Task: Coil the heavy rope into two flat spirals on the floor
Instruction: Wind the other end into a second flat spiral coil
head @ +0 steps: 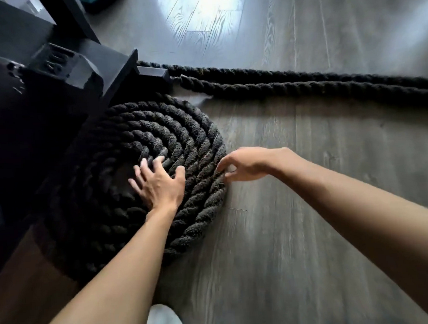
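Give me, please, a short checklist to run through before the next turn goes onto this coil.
1. Spiral of thick black twisted rope lies flat, turns touching: ok.
2. Left hand presses the spiral near its centre: ok.
3. Right hand, fingers gripping the outer turn: cannot tell.
4. Two straight rope runs lie untangled on the grey wood-plank floor: ok.
5. Spiral clear of the black metal frame: cannot tell, shadowed.
6. Second spiral started: not ok, none in view.

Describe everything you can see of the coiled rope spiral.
The rope spiral is thick, black, twisted strands, fuzzy-looking, wound in tight turns lying flat on the grey wood floor. One side lies shadowed beside black equipment. The left hand presses spread fingers near its centre; the right hand touches its outer turn.
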